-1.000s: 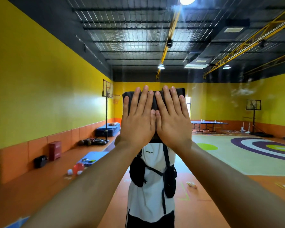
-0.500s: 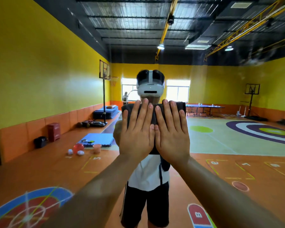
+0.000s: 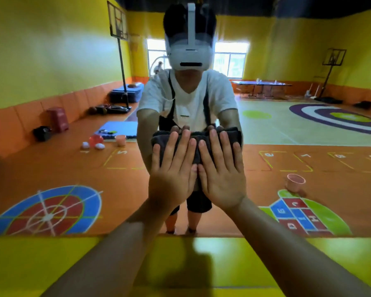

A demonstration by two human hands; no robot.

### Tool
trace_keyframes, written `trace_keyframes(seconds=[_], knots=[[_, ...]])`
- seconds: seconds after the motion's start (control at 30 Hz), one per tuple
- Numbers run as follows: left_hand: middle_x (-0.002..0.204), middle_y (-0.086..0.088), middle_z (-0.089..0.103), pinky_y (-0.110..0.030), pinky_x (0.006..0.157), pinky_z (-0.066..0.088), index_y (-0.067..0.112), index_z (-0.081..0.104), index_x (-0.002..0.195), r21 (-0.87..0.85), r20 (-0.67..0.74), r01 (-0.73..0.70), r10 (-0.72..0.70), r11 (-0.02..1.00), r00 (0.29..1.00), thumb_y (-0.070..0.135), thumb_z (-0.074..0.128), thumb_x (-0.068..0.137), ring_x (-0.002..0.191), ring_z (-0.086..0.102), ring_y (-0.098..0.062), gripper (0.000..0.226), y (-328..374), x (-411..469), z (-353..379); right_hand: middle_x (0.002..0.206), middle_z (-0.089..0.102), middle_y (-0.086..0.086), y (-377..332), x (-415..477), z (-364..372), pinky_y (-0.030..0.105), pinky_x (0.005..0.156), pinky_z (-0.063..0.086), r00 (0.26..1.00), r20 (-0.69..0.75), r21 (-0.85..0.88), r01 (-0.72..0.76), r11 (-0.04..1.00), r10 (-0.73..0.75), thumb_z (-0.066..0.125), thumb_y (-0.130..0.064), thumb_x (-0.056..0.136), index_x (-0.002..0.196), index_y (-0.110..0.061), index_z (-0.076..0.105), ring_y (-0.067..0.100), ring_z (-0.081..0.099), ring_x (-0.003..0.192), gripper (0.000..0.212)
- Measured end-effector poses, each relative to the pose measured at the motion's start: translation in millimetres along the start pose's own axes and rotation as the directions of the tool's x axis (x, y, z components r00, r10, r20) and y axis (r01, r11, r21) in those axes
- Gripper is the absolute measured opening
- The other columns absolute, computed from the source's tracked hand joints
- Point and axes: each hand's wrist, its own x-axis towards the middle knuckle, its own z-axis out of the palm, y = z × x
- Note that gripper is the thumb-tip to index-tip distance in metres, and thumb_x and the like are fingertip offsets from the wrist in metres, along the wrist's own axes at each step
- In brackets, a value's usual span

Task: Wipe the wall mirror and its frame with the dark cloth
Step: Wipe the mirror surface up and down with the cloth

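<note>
The wall mirror [image 3: 51, 146] fills nearly the whole head view; its lower edge runs across at about four fifths of the way down. A folded dark cloth [image 3: 196, 137] lies flat against the glass at the middle. My left hand [image 3: 172, 168] and my right hand [image 3: 221, 168] press side by side on the cloth, fingers straight and pointing up. Most of the cloth is hidden under my palms; only its top and side edges show. The reflection shows a person in a white shirt with a headset, arms stretched toward the glass.
Below the mirror's lower edge lies a yellow padded wall [image 3: 51, 264]. Reflected in the glass are an orange gym floor with painted games, a pink cup [image 3: 295, 182], basketball hoops and a table tennis table [image 3: 263, 84].
Both hands slid the cloth down the glass, from head height to waist height of the reflection. My view tilted downward, bringing the mirror's lower edge and the yellow wall into sight.
</note>
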Motion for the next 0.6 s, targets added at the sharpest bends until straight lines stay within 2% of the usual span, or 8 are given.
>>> trace_keyframes(seconds=[0.07,0.17,0.33,0.5,0.6], knots=[[0.17,-0.009,0.021,-0.053,0.127,0.006,0.012,0.018,0.165,-0.012,0.025,-0.013,0.013,1.0,1.0,0.034,0.036,0.109,0.158,0.016,-0.031,0.062,5,-31,7,0.167,0.02,0.018,-9,-30,8,0.05,0.129,0.007,1.0,0.014,0.002,0.005,1.0,-0.005,0.038,-0.033,0.107,0.163,-0.013,0.023,0.033,0.012,0.159,0.061],[0.168,-0.011,0.027,-0.055,0.126,0.011,0.011,0.021,0.164,0.032,0.022,-0.027,0.026,0.999,0.999,0.033,0.042,0.107,0.158,0.018,-0.032,0.065,15,-74,20,0.17,0.012,0.016,-22,-72,21,0.049,0.129,0.004,0.999,0.039,-0.008,0.001,1.0,0.0,0.038,-0.034,0.106,0.165,-0.015,0.017,0.032,0.008,0.159,0.065],[0.173,-0.007,0.007,-0.053,0.128,0.003,0.013,0.017,0.165,0.036,0.052,-0.004,0.002,0.999,0.999,0.036,0.035,0.107,0.16,0.008,-0.029,0.064,33,-146,41,0.172,-0.002,0.012,-40,-139,37,0.048,0.129,-0.002,0.996,0.089,0.006,0.025,1.0,-0.026,0.038,-0.035,0.107,0.165,-0.016,0.012,0.031,0.002,0.159,0.067],[0.169,-0.011,0.018,-0.055,0.127,0.001,0.011,0.017,0.164,0.053,0.105,-0.041,0.035,0.998,0.994,0.038,0.039,0.108,0.16,0.007,-0.03,0.066,48,-223,57,0.172,-0.005,0.014,-61,-213,53,0.049,0.128,-0.004,0.987,0.157,0.003,0.043,0.999,-0.043,0.04,-0.037,0.107,0.165,-0.015,0.01,0.032,-0.001,0.159,0.069],[0.172,-0.011,0.011,-0.056,0.127,-0.001,0.01,0.018,0.164,0.047,0.116,-0.043,0.037,0.998,0.993,0.038,0.041,0.107,0.16,0.006,-0.031,0.068,55,-260,66,0.172,-0.007,0.014,-69,-247,64,0.05,0.128,-0.005,0.985,0.161,0.01,0.058,0.998,-0.059,0.04,-0.037,0.107,0.165,-0.014,0.01,0.032,-0.004,0.159,0.069]])
